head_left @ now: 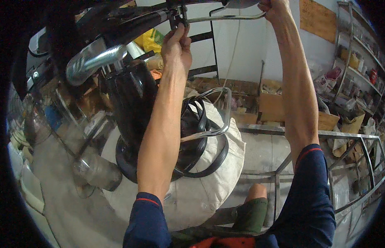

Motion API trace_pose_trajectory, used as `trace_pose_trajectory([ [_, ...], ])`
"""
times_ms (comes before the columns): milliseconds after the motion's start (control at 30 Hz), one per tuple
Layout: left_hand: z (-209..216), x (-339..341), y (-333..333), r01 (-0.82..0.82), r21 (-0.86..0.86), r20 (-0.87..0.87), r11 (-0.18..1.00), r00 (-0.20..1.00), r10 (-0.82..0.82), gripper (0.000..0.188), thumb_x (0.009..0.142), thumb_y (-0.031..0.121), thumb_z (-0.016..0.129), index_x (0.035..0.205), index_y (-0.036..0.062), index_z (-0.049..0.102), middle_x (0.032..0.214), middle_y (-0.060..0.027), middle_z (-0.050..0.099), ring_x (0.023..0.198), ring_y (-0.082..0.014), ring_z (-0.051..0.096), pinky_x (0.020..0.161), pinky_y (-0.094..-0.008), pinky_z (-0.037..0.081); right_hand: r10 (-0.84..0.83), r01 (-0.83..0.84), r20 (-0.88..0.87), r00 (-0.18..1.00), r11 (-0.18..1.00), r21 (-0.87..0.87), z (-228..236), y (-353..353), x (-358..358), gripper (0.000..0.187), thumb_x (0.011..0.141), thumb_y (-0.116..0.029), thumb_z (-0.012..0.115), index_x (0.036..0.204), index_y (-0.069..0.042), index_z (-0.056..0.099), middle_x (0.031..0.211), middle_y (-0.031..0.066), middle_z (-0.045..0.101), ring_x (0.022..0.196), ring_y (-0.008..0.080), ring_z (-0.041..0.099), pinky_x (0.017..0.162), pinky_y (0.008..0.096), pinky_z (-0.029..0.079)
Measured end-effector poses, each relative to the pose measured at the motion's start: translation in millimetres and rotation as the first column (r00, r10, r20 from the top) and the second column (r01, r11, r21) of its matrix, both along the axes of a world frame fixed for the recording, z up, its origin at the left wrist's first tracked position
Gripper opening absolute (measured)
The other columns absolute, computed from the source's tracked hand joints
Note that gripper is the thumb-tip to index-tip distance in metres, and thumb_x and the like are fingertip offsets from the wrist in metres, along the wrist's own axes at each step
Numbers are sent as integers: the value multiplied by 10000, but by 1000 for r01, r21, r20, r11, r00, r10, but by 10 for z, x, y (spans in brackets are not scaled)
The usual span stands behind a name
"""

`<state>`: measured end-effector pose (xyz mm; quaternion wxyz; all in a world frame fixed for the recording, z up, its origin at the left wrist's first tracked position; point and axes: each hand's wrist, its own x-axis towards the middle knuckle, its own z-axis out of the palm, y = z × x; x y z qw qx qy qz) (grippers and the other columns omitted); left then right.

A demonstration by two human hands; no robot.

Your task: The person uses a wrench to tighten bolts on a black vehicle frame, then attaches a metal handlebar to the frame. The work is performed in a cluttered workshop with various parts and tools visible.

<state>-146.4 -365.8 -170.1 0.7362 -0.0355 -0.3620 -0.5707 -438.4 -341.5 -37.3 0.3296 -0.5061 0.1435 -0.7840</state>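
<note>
Above the round white cover [209, 191], a thin metal rod [225, 17] is grasped by the fingers of the right hand [277, 10], a black bracket [174, 20] by those of the left hand [176, 47]

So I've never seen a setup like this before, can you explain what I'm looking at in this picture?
Sure. There is no robot here, just a person's two bare hands. A wide fisheye camera worn on the head looks down at them, which is why the edges look bent.

The left hand reaches up to a dark bracket; its fingertips are against it, but how firm that grip is, I can't tell. The right hand, partly cut off by the top edge, holds one end of a bent metal rod that runs across to the bracket.

Below, a big round white-covered surface carries black loops and a shiny bent bar.
</note>
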Motion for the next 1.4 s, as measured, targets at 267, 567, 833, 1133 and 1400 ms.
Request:
trace_pose_trajectory([
  [267, -15, -61, 23, -75, -50, 3, 996, 997, 75, 399, 829, 1, 769, 1097, 80, 484, 996, -93, 686, 937, -219, 698, 689, -318, 474, -125, 119, 61, 990, 988, 101, -154, 191, 122, 514, 1017, -514, 485, 889, -21, 551, 506, -50, 260, 357, 92, 253, 333, 270, 206],
  [567, -24, -99, 280, -2, -107, 26, 994, 1000, 5, 250, 857, 17, 753, 990, 37, 543, 981, -117, 669, 949, -251, 683, 787, -349, 515, -51, 38, 96, 994, 990, 133, -351, 958, 155, 464, 1044, -411, 497, 986, 49, 529, 605, -49, 261, 512, 73, 243, 419, 243, 201],
  [833, -10, 52, 561, 203, -75, 34, 976, 979, -201, 290, 889, -4, 707, 1140, -39, 567, 1095, -168, 660, 1023, -297, 670, 746, -323, 528, 145, -144, 59, 988, 989, -27, -447, 1428, 116, 460, 1038, -443, 479, 918, -3, 537, 540, -56, 266, 399, 77, 255, 357, 254, 203],
  [1133, 2, -16, 694, 172, -65, 0, 983, 985, -173, 279, 927, 21, 668, 1177, -56, 570, 1135, -173, 660, 1072, -312, 662, 708, -308, 536, -26, -43, -205, 978, 945, -325, -297, 1620, 223, 459, 1032, -443, 508, 833, -32, 554, 518, -62, 308, 364, 68, 280, 338, 259, 216],
  [1400, -49, -17, 728, 81, -131, -15, 988, 996, -83, 215, 930, 33, 663, 1112, -44, 579, 1107, -179, 667, 1030, -302, 682, 722, -301, 553, -237, 173, -159, 959, 925, -338, -239, 1915, 537, 438, 1015, -378, 546, 859, 27, 603, 559, -27, 398, 411, 93, 330, 374, 283, 259],
])
